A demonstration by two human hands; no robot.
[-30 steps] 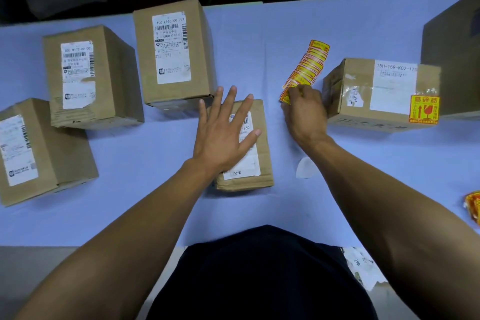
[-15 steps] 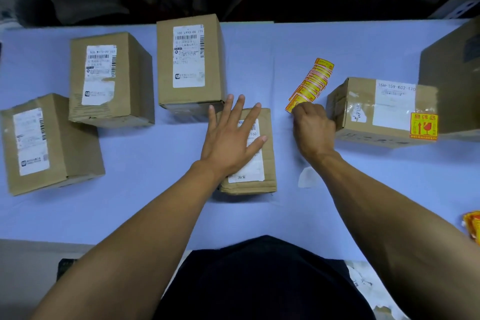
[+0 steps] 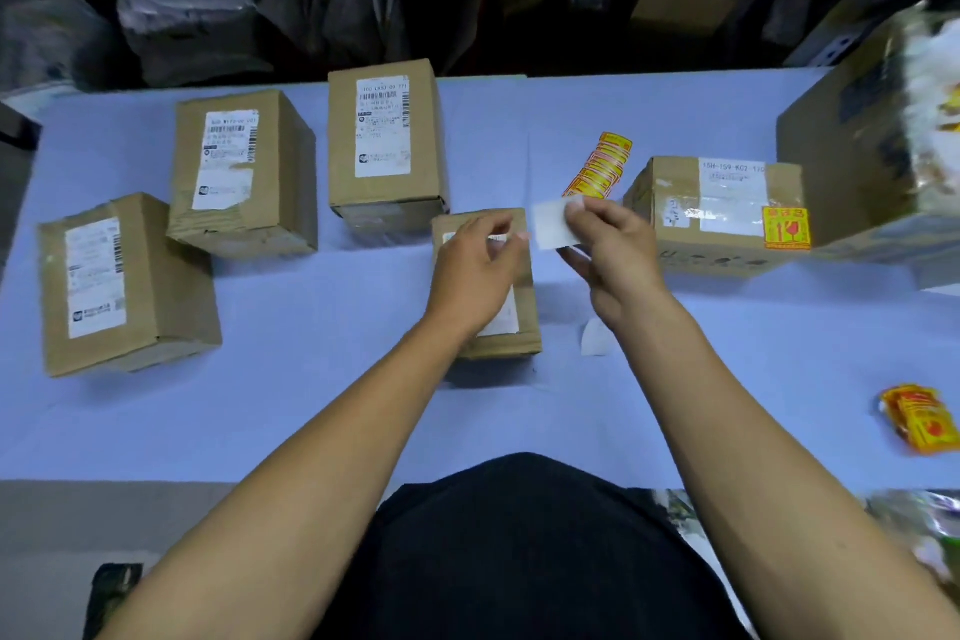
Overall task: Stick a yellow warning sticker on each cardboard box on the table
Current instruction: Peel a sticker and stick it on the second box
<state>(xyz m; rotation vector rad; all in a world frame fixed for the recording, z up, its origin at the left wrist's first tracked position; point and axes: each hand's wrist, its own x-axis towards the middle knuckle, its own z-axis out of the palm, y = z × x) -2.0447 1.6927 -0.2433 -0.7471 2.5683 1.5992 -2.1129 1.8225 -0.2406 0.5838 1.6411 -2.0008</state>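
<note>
My right hand (image 3: 613, 250) pinches a sticker (image 3: 553, 226) that shows its white backing side, held above the table. My left hand (image 3: 480, 265) hovers over the small flat box (image 3: 522, 327) in the middle, thumb and fingers curled toward the sticker's left edge. A fanned stack of yellow stickers (image 3: 600, 169) lies just beyond my hands. The box to the right (image 3: 722, 218) carries a yellow sticker (image 3: 786, 228) on its top. Three boxes at the left (image 3: 124, 286), (image 3: 244, 172), (image 3: 387, 146) show only white shipping labels.
A large carton (image 3: 852, 161) stands at the far right of the blue table (image 3: 311, 405). A loose bundle of yellow stickers (image 3: 919, 424) lies near the right front edge. A white backing scrap (image 3: 595, 338) lies beside the small box. Dark bags line the back.
My right hand lifted a sticker off the fanned stack and turned it up. My left hand rose from lying flat on the small box and moved toward the sticker.
</note>
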